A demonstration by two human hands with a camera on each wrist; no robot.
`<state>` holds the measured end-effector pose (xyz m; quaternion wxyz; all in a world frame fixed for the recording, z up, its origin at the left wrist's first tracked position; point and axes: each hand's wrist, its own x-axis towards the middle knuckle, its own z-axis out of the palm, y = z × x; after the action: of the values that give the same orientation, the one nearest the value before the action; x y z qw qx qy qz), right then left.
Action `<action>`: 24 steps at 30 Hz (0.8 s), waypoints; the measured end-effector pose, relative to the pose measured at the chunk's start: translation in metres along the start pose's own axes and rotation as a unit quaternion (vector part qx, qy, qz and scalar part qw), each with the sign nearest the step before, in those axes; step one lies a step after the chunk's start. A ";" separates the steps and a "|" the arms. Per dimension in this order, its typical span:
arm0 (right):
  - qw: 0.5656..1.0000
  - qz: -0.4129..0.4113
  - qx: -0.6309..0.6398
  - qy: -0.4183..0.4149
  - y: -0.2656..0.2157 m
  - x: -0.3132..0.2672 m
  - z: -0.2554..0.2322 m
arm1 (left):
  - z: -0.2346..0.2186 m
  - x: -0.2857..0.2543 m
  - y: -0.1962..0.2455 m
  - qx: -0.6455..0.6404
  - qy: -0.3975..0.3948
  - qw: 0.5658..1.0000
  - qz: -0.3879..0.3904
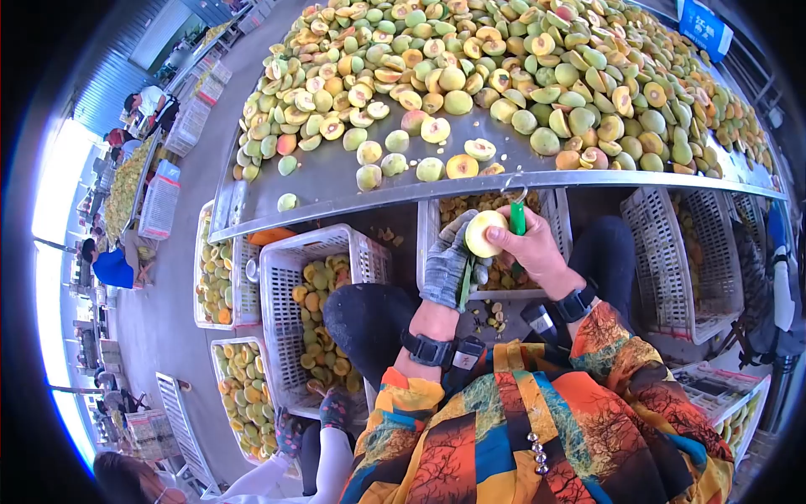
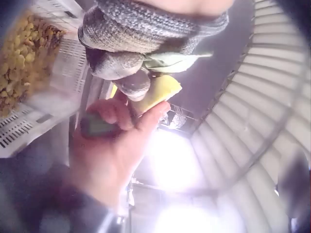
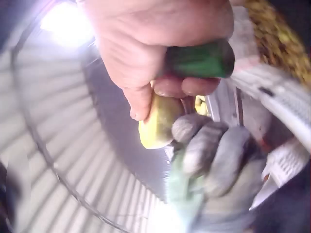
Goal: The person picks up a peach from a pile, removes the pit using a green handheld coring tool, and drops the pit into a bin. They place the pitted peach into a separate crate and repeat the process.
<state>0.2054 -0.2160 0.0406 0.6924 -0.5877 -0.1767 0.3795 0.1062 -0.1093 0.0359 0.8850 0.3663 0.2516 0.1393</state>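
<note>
My left hand (image 1: 447,262), in a grey knit glove, grips a pale yellow peach half (image 1: 483,233) above the crates, cut face up. My bare right hand (image 1: 537,252) holds a tool by its green handle (image 3: 201,59); a thin, curved metal end (image 1: 514,186) stands up beyond it in the head view. The right thumb presses on the peach half's cut face. A pale green, leaf-like strip (image 2: 170,62) hangs at the gloved palm. In the right wrist view the gloved fingers (image 3: 209,145) curl against the fruit's side.
A metal table (image 1: 336,189) carries a large heap of halved peaches (image 1: 470,59); its raised edge is just beyond my hands. White plastic crates (image 1: 277,294) with fruit stand below and beside my knees. Another person's gloved hand (image 1: 336,409) is at lower left.
</note>
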 end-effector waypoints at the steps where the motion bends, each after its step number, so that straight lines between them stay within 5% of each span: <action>1: 1.000 0.006 -0.001 -0.001 -0.002 0.000 0.001 | -0.004 0.000 0.000 -0.004 0.005 1.000 -0.003; 3: 0.920 -0.269 -0.280 -0.044 -0.011 0.001 0.004 | -0.011 0.003 -0.002 0.020 0.025 0.999 -0.022; 4: 0.930 -0.153 -0.324 -0.079 -0.023 -0.003 0.005 | -0.015 0.007 -0.007 -0.022 0.068 0.997 -0.039; 5: 0.903 -0.184 -0.374 -0.106 -0.018 0.002 0.003 | -0.025 0.012 -0.014 -0.012 0.006 1.000 0.000; 7: 0.909 -0.135 -0.374 -0.123 -0.016 0.004 0.008 | -0.034 0.015 -0.028 0.077 0.049 0.990 0.108; 8: 0.917 -0.119 -0.359 -0.129 -0.012 0.005 0.009 | -0.035 0.024 -0.033 0.193 0.085 0.925 0.315; 9: 0.923 -0.104 -0.346 -0.131 -0.007 0.006 0.011 | -0.040 0.033 -0.033 0.308 0.113 0.805 0.494; 11: 0.912 -0.142 -0.360 -0.133 0.002 0.003 0.021 | -0.061 0.029 -0.039 0.432 0.134 0.807 0.381; 13: 0.991 0.051 -0.076 -0.098 -0.004 -0.007 0.031 | -0.106 0.062 -0.076 0.433 0.162 0.861 0.213; 15: 0.990 0.051 0.047 -0.122 -0.003 -0.007 0.036 | -0.132 0.073 -0.092 0.569 0.110 0.789 0.203; 17: 0.989 0.090 0.068 -0.099 -0.004 -0.001 0.036 | -0.123 0.065 -0.071 0.696 0.005 0.718 0.023; 18: 0.992 0.088 0.057 -0.072 -0.007 0.002 0.036 | -0.102 0.051 -0.049 0.703 0.024 0.711 -0.016; 21: 0.998 0.054 -0.030 -0.028 -0.015 0.005 0.026 | -0.088 0.027 -0.029 0.856 0.126 0.452 0.218; 22: 0.997 0.034 -0.070 -0.007 -0.018 0.006 0.026 | -0.087 0.026 -0.020 0.855 0.124 0.453 0.219; 24: 0.990 0.057 -0.123 -0.028 -0.036 0.002 0.030 | -0.083 0.022 -0.002 0.702 0.087 0.646 0.287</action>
<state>0.1977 -0.1944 0.0819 0.5865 -0.6670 -0.2073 0.4100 0.0789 -0.0537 -0.0237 0.2526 0.9181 0.2318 0.1990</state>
